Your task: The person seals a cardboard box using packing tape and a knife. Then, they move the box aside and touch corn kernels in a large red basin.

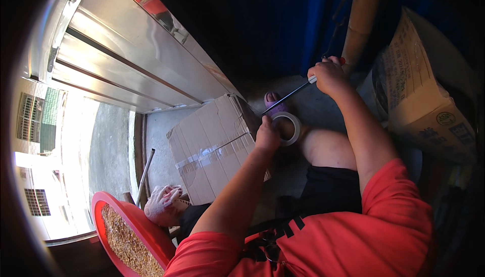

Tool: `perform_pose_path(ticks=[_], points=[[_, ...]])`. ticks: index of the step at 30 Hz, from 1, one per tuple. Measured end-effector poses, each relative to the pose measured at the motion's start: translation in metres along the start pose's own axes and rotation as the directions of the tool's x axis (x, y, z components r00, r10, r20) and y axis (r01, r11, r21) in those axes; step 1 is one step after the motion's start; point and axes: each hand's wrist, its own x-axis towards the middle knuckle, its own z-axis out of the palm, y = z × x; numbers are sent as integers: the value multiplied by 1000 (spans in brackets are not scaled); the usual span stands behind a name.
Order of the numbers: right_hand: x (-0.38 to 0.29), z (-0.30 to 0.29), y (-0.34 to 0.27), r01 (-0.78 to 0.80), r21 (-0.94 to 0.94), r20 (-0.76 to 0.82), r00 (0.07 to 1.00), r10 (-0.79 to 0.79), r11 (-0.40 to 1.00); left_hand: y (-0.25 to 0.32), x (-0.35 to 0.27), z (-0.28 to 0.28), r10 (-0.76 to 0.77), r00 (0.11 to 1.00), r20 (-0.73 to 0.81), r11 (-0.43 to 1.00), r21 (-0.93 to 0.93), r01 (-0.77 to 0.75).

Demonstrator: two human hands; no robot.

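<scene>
My right hand (327, 73) is closed around the handle of a long, thin-shafted tool (290, 96), which looks like a screwdriver; white and red parts of the handle show at either side of the fist. The dark shaft slants down to my left hand (268, 135), whose thumb is at its far end. That same hand grips a roll of tape (297, 127) by its left side, with the ring facing the camera. Just left of it lies a cardboard box (212, 137) with clear tape across its seam. The fingers of my left hand are mostly hidden.
A red basin (99, 201) of grain-like bits stands at lower left, beside a crumpled patterned cloth (163, 203). A metal rod (146, 174) leans near the doorway. Shiny metal panels (125, 49) rise at upper left. An open carton (413, 87) stands at right, near a thick pole (362, 15).
</scene>
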Motion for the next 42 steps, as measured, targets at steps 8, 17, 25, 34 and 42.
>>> perform_pose_path(ticks=[8,17,25,34,42], points=[[4,12,0,-13,45,5,1000,13,999,-7,2,3,12,1000,-6,1000,6,-12],[1,9,-8,49,-28,-44,998,-50,998,-6,-2,-1,59,998,-33,998,15,-58],[-6,3,-28,130,-109,-120,982,-143,986,5,-25,2,168,967,190,983,48,-180],[-20,-26,-19,-219,181,-49,972,231,959,-7,-33,-9,269,957,106,958,-134,-254],[-17,14,-144,-148,942,281,839,-465,302,-9,-130,-116,315,936,156,889,-395,-233]])
